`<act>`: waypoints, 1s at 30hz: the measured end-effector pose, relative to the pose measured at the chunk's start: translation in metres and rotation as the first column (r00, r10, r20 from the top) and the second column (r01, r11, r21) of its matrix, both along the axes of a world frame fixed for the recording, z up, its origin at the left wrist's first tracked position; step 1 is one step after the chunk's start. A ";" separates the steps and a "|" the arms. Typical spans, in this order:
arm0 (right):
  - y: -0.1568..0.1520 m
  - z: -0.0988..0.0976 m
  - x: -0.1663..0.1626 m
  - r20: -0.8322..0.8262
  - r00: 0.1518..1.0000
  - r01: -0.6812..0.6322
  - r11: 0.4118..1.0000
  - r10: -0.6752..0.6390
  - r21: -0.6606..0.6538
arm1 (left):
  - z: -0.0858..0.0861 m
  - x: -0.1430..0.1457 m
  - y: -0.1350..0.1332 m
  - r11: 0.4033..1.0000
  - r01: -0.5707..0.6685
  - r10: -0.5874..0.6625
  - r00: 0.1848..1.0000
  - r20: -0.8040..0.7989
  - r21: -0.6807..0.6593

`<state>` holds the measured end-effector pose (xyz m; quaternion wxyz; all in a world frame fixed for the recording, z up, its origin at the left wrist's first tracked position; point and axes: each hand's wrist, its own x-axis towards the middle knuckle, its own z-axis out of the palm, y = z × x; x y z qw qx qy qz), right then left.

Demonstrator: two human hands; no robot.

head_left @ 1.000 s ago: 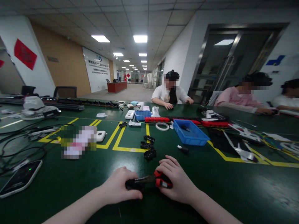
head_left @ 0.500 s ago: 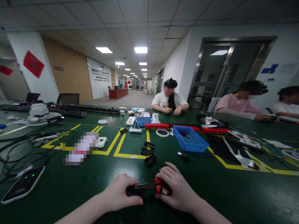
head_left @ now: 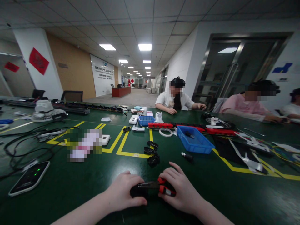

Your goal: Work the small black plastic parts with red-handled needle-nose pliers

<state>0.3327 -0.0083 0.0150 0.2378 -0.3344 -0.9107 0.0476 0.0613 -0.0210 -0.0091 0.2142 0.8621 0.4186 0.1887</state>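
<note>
Low in the middle of the head view, my left hand [head_left: 122, 193] is closed around a small black part [head_left: 137, 191] on the green table [head_left: 70, 184]. My right hand [head_left: 181, 190] grips the red-and-black handles of a pair of pliers [head_left: 161, 187]. The pliers' dark jaws reach left to the black part. Three more black parts [head_left: 152, 152] lie just beyond my hands, near a yellow floor-tape line.
A blue bin [head_left: 193, 139] stands ahead to the right, a short black piece [head_left: 187, 155] before it. A phone [head_left: 29, 178] and cables lie at the left. A tape roll [head_left: 166, 132] and red strips [head_left: 161, 125] sit farther back. Three people sit across the table.
My hands keep the same grip on the pliers and black part. The view has shifted slightly to the left and down, so everything sits a little further right in the frame.
</note>
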 end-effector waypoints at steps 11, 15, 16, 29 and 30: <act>0.001 -0.001 -0.001 0.032 0.999 -0.002 1.000 0.002 -0.006 | 0.002 0.001 -0.002 0.997 0.000 0.004 0.999 -0.043 0.082; 0.001 -0.001 -0.001 0.035 0.999 -0.007 1.000 0.007 0.002 | 0.003 0.002 -0.002 0.996 0.013 -0.007 0.998 -0.070 0.083; 0.001 -0.001 -0.001 0.033 0.999 -0.010 1.000 0.010 0.007 | 0.004 0.002 -0.003 0.997 0.015 -0.009 0.997 -0.073 0.081; 0.004 -0.009 0.003 0.023 0.999 -0.026 0.994 0.024 0.111 | 0.007 0.002 -0.001 0.999 0.030 -0.029 0.999 -0.032 0.025; 0.004 -0.010 0.003 0.020 1.000 -0.026 0.993 0.024 0.116 | 0.007 0.002 0.000 0.999 0.034 -0.033 0.999 -0.035 0.027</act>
